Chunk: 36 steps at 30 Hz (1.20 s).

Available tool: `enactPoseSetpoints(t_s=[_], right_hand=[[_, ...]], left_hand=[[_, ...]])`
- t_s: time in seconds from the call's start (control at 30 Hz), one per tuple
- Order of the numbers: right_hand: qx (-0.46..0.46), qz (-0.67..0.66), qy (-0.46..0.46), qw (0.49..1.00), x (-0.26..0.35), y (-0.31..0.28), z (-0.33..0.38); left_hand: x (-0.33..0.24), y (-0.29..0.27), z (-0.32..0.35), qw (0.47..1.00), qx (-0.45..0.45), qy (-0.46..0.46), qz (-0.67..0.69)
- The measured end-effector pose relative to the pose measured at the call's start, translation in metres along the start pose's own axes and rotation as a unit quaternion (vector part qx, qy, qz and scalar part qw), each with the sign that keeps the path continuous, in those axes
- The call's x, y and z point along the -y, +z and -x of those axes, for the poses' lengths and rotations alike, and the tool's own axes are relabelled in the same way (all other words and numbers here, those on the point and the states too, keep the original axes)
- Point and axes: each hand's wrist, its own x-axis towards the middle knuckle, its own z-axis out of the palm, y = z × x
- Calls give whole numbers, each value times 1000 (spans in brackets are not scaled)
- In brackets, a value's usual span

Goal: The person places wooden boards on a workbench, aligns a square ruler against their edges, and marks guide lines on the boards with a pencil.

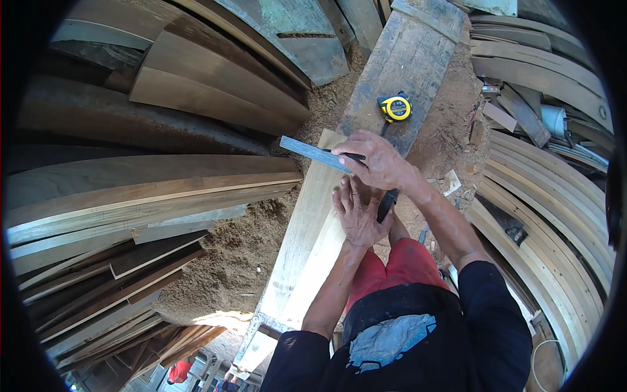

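Observation:
A pale wooden board lies lengthwise on a bench in front of me. Across it rests a try square, its metal blade sticking out past the board's left edge and its black handle at the right edge. My left hand presses on the board with its fingers, its thumb side against the handle. Above the blade my right hand is closed around a thin dark pencil-like marker. Part of the blade is hidden beneath my hands. Beyond them lies a yellow and black tape measure.
The worn bench plank stretches away from me. Stacked planks stand close on the left, and long boards line the right. Sawdust and wood scraps cover the floor. A person in red is at the far lower left.

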Motion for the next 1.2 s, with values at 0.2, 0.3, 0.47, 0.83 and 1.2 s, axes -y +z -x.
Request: enactPoseSetpoints(t_s=[0.2, 0.3, 0.47, 0.83, 1.2], right_hand=[[102, 56, 29, 993, 11, -62, 34], [151, 75, 51, 984, 15, -86, 53], [150, 82, 60, 983, 18, -102, 83], [150, 92, 126, 976, 4, -103, 128], [-49, -42, 112, 992, -1, -81, 140]], left_hand=[[-5, -4, -5, 1000, 12, -1, -9], [-8, -7, -7, 999, 30, -7, -9], [-7, -8, -8, 1000, 24, 2, -13], [-8, -8, -9, 999, 35, 8, -22], [-4, -4, -6, 999, 22, 16, -45]])
